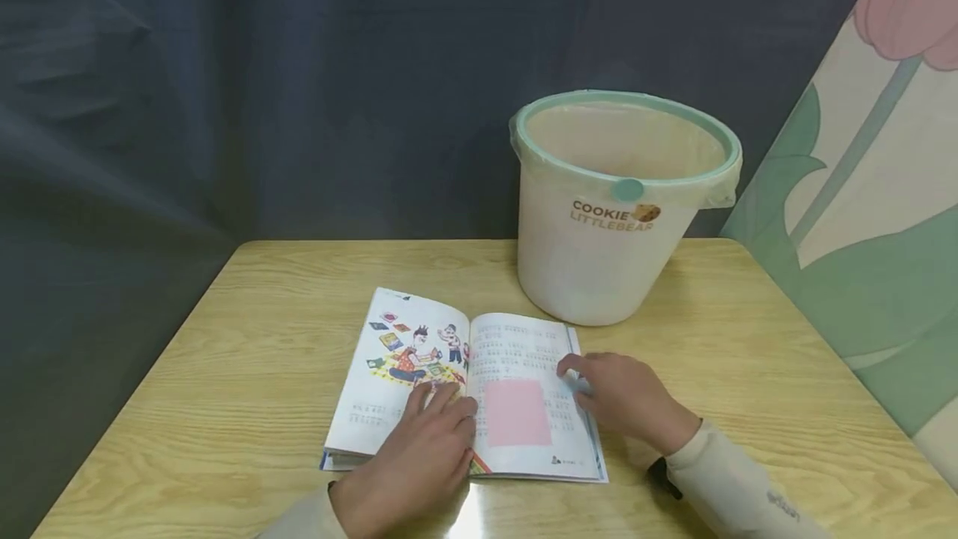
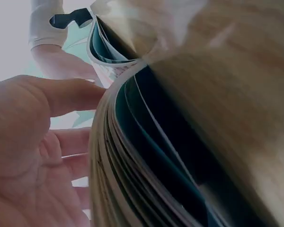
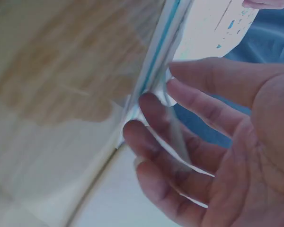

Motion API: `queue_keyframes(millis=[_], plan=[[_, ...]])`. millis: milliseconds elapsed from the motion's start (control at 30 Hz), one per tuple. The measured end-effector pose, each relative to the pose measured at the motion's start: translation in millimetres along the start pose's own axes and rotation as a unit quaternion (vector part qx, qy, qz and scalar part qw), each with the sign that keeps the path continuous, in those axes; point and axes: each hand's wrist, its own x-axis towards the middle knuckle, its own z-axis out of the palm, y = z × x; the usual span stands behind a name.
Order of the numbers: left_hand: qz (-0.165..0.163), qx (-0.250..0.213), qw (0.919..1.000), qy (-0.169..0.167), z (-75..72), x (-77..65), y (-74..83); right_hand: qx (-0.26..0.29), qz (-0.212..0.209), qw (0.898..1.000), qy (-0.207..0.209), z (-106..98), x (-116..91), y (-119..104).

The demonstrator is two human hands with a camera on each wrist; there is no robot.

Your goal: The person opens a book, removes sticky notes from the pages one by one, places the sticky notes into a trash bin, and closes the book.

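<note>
An open picture book lies on the table, with a drawing on its left page and text on the right. A pink square paper lies flat on the right page. My left hand rests near the book's lower middle, fingers spread loosely; in the left wrist view, its thumb touches the edge of the pages. At the right page's outer edge, my right hand bends its index finger and thumb towards each other. A thin see-through sheet shows faintly at these fingertips, apparently pinched; its outline is unclear.
A white bin with a green rim and a clear liner stands behind the book, to the right. The wooden table ends at a dark curtain; a flowered cloth hangs on the right.
</note>
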Motion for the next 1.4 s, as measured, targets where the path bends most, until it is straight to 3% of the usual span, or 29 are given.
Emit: queue_keyframes(millis=[133, 233, 500, 633, 933, 1400], plan=[[-0.006, -0.019, 0.9997, 0.015, 3.6, 0.2, 3.1, -0.065, -0.041, 0.996, 0.039, -1, -4, -4], [-0.005, -0.019, 0.9996, 0.02, 5.6, 0.0, 4.2, -0.082, -0.072, 0.993, 0.055, -3, -7, -7], [-0.008, -0.009, 0.9999, 0.002, 6.6, -0.2, 5.5, -0.001, -0.143, 0.989, -0.037, -2, -14, -19], [-0.011, -0.014, 0.9997, -0.013, 6.4, 0.1, 5.9, -0.003, -0.143, 0.989, -0.048, 1, -16, -20], [0.001, 0.012, 0.9995, -0.03, 4.8, 0.3, 4.1, -0.016, -0.147, 0.989, -0.027, 4, -14, -20], [0.014, 0.028, 0.9989, -0.034, 4.1, 0.7, 4.9, -0.009, -0.135, 0.99, -0.032, 5, -15, -21]])
